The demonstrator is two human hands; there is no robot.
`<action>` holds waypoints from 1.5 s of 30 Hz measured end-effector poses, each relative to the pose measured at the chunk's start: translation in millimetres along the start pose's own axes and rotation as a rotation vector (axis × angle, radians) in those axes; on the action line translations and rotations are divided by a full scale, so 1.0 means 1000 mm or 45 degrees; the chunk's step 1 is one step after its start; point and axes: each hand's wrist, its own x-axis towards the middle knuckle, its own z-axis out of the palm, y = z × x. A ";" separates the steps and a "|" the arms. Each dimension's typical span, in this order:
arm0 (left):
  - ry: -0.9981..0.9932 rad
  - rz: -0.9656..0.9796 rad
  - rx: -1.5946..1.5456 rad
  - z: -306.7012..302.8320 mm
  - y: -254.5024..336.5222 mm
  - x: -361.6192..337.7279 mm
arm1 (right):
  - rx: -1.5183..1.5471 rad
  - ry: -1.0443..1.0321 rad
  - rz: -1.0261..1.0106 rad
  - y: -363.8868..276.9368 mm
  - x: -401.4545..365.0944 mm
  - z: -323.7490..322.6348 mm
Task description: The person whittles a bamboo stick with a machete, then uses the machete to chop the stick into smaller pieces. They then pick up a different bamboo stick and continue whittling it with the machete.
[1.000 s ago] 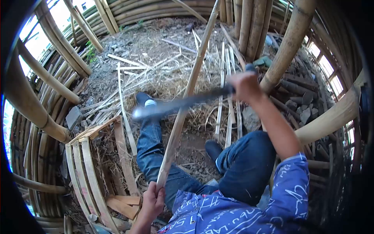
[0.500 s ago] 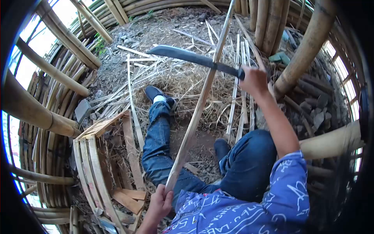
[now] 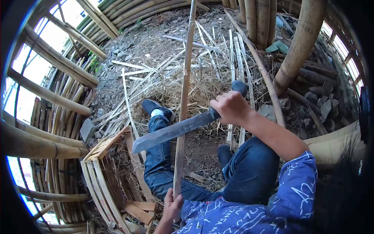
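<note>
My right hand (image 3: 231,106) is closed round the dark handle of a machete (image 3: 175,130), right of centre. The broad grey blade points left and slightly down, lying across a long wooden strip (image 3: 185,74) near its lower part. That strip runs from the top edge down to my left hand (image 3: 172,202), whose fingers are wrapped round its lower end near my shirt. My stretched leg in jeans (image 3: 159,156) is under the blade tip, and the other knee is bent at the right.
A slatted wooden crate (image 3: 103,191) stands at the lower left beside a grey block (image 3: 87,130). Thin pale strips (image 3: 237,58) and fibrous shavings (image 3: 202,85) cover the ground ahead. Thick bamboo poles (image 3: 298,46) rise at the right, with others along the left.
My right hand has come down and toward the left with the machete, whose blade now crosses the strip lower. The strip stands more upright in the view, its lower end still in my left hand.
</note>
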 end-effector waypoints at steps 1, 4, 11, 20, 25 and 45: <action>-0.022 -0.068 0.013 0.004 0.002 -0.001 | -0.009 0.009 -0.031 0.000 0.001 0.001; -0.156 -0.244 -0.142 0.011 -0.005 -0.002 | -0.060 -0.067 -0.049 -0.006 0.000 0.008; -0.228 -0.291 0.007 0.007 -0.018 0.000 | 0.018 -0.081 -0.167 -0.012 -0.005 0.009; -0.195 -0.284 0.169 0.012 -0.013 0.003 | 0.035 -0.082 -0.210 -0.014 -0.006 0.012; -0.189 -0.280 0.272 0.021 -0.009 0.002 | 0.024 -0.106 -0.226 -0.015 -0.005 0.013; -0.098 -0.115 0.488 0.029 0.005 -0.014 | 0.052 -0.146 -0.145 -0.007 -0.007 0.005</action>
